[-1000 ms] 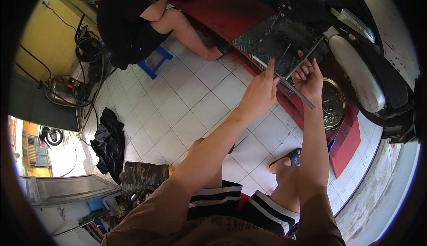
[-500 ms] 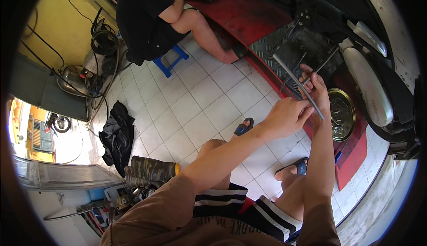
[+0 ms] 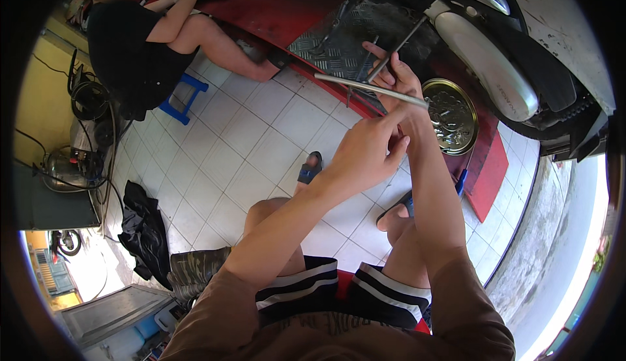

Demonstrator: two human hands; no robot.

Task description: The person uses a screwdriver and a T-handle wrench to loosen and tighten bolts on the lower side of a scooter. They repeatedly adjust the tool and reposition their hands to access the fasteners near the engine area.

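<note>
A metal T-handle wrench (image 3: 352, 84) slants across in front of me, its shaft running up to the motorcycle beside the front of the silver muffler cover (image 3: 486, 64). My right hand (image 3: 399, 77) is closed loosely around the shaft, palm up, below the crossbar. Just short of the crossbar's near end, my left hand (image 3: 365, 149) has its thumb apart and forefinger stretched toward the bar. Whether that finger touches it, I cannot tell; its other fingers are partly hidden. Where the shaft meets the motorcycle is unclear.
A round metal tray (image 3: 475, 123) of small parts rests on the red lift platform (image 3: 492, 195), near a blue-handled tool (image 3: 462, 181). A co-worker in black sits on a blue stool (image 3: 182, 100) at the left. Black cloth (image 3: 142, 230) lies on the tiled floor.
The wrench's crossbar has swung round from steeply slanted to nearly level. My left hand has come off the bar, its fingers loosening. The whole view has shifted toward the right.
</note>
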